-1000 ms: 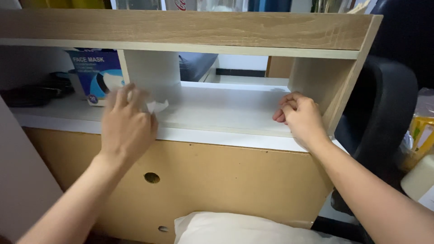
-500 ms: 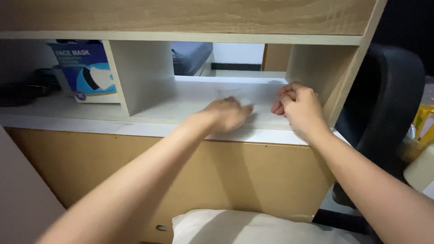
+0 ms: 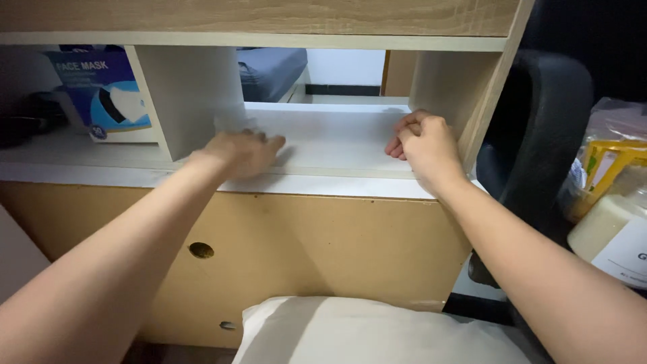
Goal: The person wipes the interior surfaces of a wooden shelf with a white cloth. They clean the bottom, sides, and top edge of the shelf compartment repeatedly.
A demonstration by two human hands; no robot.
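Note:
My left hand (image 3: 244,152) lies palm down on the white shelf board (image 3: 330,138) of a wooden cubby unit, pressing a crumpled white tissue (image 3: 234,124) that shows as a pale blur just beyond the fingers, beside the left partition (image 3: 192,94). My right hand (image 3: 421,143) rests on the same board at its right end, fingers curled in and holding nothing, close to the right side panel (image 3: 441,84).
A blue box of face masks (image 3: 101,87) stands in the left compartment. A black chair back (image 3: 542,128) rises to the right, with a plastic bag (image 3: 610,152) and a pale jar (image 3: 617,232) beyond it. A white pillow (image 3: 377,334) lies below the tan front panel (image 3: 303,249).
My left hand swept the tissue from the left partition rightward to the middle of the shelf, then back left to the partition. My right hand stayed put. The view tilted slightly.

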